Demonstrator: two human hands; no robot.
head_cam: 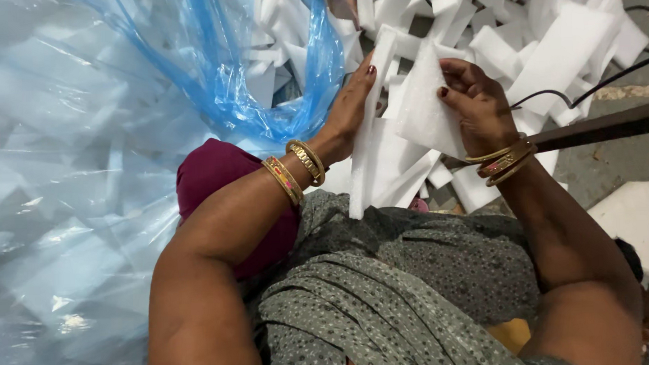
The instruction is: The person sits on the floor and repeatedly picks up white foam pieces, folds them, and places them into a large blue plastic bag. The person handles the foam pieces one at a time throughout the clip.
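Floor: white foam offcuts [550, 45] heaped behind the foam sheets.
Left hand [350, 106]: flat against a long foam strip [369, 130].
Right hand [480, 105]: clamped on a foam sheet [426, 103].
Blue plastic bag [213, 71]: left of the strip.

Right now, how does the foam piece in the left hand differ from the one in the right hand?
The long foam strip against the left hand is narrow and stands nearly upright, reaching down to the lap. The foam sheet gripped by the right hand is broader, shorter and roughly triangular, held up off the lap. Both are white foam with a grainy surface.
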